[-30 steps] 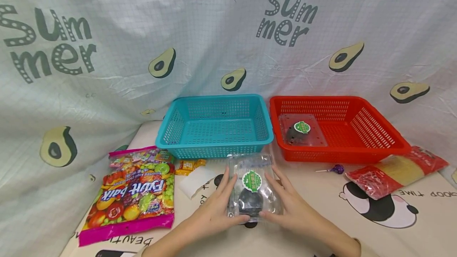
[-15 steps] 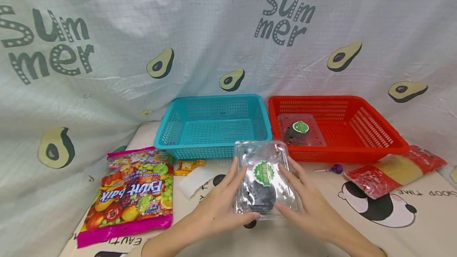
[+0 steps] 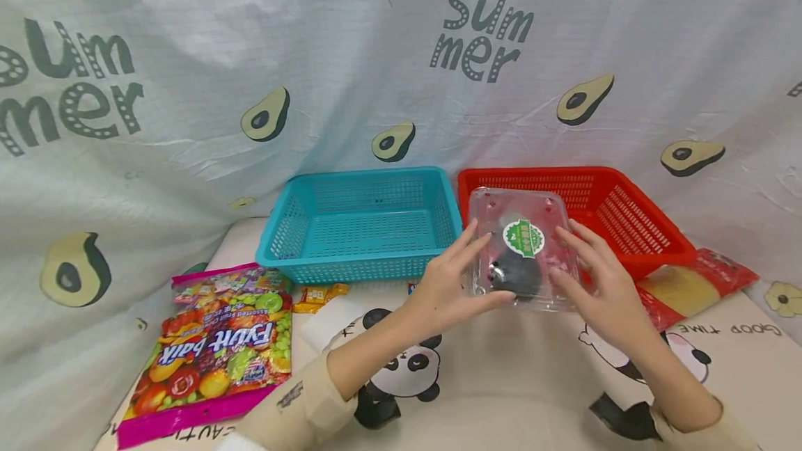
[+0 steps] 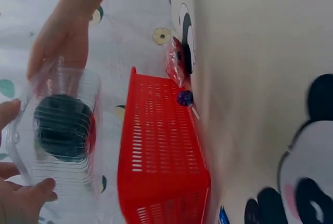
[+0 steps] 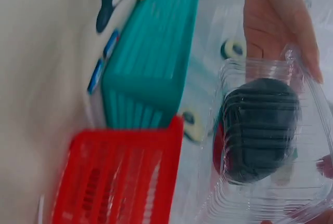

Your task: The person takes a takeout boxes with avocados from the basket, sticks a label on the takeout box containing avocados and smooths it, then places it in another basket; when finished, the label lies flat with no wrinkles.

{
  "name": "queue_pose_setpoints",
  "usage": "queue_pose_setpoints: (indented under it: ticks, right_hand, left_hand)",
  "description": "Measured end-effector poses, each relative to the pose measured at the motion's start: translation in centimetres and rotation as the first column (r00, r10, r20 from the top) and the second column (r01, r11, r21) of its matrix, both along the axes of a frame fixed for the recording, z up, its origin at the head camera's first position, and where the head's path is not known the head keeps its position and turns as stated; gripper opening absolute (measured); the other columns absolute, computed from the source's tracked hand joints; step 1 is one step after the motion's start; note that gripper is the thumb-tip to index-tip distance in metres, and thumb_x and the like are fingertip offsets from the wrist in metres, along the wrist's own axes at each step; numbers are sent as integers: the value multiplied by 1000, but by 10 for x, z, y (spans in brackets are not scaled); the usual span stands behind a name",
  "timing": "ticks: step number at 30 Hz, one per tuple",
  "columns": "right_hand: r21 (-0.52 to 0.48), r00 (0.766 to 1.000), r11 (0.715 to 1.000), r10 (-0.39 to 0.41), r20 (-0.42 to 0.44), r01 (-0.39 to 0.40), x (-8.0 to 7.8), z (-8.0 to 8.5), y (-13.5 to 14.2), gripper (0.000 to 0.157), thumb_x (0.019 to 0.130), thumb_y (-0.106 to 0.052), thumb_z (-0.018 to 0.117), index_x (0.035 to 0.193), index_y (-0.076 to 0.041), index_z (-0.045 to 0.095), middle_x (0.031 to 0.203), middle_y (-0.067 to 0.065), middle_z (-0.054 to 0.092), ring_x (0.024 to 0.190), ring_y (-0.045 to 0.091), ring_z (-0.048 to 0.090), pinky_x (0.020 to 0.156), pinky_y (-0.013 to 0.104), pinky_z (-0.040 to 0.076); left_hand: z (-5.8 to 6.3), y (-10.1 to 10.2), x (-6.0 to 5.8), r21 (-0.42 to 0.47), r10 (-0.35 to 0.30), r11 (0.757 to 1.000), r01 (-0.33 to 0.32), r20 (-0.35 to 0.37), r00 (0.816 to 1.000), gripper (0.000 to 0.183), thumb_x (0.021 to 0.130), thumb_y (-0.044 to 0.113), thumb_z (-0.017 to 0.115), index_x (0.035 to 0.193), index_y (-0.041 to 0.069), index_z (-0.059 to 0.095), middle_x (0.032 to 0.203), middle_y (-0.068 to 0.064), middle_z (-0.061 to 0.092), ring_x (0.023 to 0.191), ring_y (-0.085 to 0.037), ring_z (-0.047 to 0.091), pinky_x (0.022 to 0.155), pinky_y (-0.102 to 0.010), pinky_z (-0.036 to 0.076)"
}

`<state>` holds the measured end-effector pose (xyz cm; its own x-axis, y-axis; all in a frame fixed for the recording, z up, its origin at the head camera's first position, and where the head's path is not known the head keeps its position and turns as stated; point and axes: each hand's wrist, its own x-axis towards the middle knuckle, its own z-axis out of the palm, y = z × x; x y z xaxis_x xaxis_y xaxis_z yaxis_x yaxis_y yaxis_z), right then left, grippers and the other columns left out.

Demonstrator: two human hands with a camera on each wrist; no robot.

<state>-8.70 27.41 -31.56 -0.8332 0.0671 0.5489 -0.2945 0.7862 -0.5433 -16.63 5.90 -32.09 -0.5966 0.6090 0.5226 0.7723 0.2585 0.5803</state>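
Both hands hold a clear plastic clamshell box (image 3: 495, 242) in the air, overlapping the near left part of the red basket (image 3: 639, 218) in the head view. The box has a green-and-white round sticker and a dark rounded item (image 4: 62, 128) inside whose kind does not show. My left hand (image 3: 447, 287) grips the box's left side, thumb along the near edge. On the opposite side, my right hand (image 3: 604, 291) grips it with spread fingers. The right wrist view shows the box's ribbed wall (image 5: 260, 193) and the basket below it.
Left of the red basket stands a teal basket (image 3: 360, 266). A fruit candy bag (image 3: 219, 346), an orange-yellow wrapped packet (image 3: 318, 296) and a white paper piece (image 3: 326, 326) lie left. A red-and-yellow packet (image 3: 679, 291) lies right; a purple lollipop (image 4: 184, 98) lies beside the red basket.
Both hands have lifted the clamshell box from the near middle of the table and carried it away and right, up to the red basket. The view has shifted slightly right.
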Motion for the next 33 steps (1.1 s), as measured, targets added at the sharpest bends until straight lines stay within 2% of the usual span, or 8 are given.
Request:
queue_pose_setpoints:
  ticks: [3,5,9,12,16,22,27,33]
  right_hand:
    - [-43,998,998,-54,-12,53,-13,2,21,52,81,-12,62,131,-14,45,136,8,37,114,-2,34,79,10,40]
    - [-78,996,993,-86,-18,84,-21,2,35,49,83,-14,60,130,-15,46,135,8,38,117,7,37,81,4,34]
    - [-142,984,974,-180,1,179,-36,-3,58,45,86,-22,56,130,-17,46,133,8,41,116,24,41,88,25,42]
    - [-149,967,956,-249,49,254,-41,-2,71,46,88,-28,53,132,-19,43,133,10,42,111,28,43,84,43,44]
    - [-122,947,942,-301,110,314,-44,8,81,49,90,-31,47,136,-18,37,136,14,38,111,36,42,83,54,40]
    - [-108,938,937,-316,141,331,-54,17,98,51,91,-26,44,137,-9,33,138,20,33,117,43,36,86,59,36]
    - [20,938,943,-332,100,332,-63,15,108,46,89,-21,46,131,-4,41,131,24,40,114,45,38,89,60,33]
    - [103,931,947,-318,181,304,-71,6,117,49,89,-21,45,134,-3,35,132,28,36,112,47,34,84,64,32]
  left_hand:
    - [-1,28,-12,35,20,999,-21,15,1000,69,72,44,68,131,17,45,142,-1,31,123,-19,41,83,-21,46]
    - [-2,46,-19,52,32,998,-33,22,999,66,73,43,68,130,17,47,140,-2,35,118,-17,47,77,-16,47]
    - [-5,77,-31,56,45,997,-44,-17,999,62,75,44,66,129,18,48,138,-4,38,106,-13,56,75,-12,45]
    - [-6,95,-37,21,70,997,-68,-68,995,60,76,45,63,128,20,49,137,-3,39,102,-10,58,80,-13,44]
    - [-6,114,-42,-40,92,994,-97,-108,990,56,79,45,58,129,22,47,138,-2,37,113,-13,51,86,-15,41]
    - [-14,130,-48,-170,-7,985,-12,-111,994,53,88,36,51,136,20,37,144,-4,25,125,-15,37,92,-18,37]
    - [-20,135,-50,-331,-56,943,37,-50,997,54,91,37,45,140,23,28,148,-3,14,129,-14,30,94,-23,37]
    - [-19,140,-53,-498,-69,865,51,-18,997,56,91,41,43,141,30,21,149,-3,10,131,-16,27,95,-29,38]
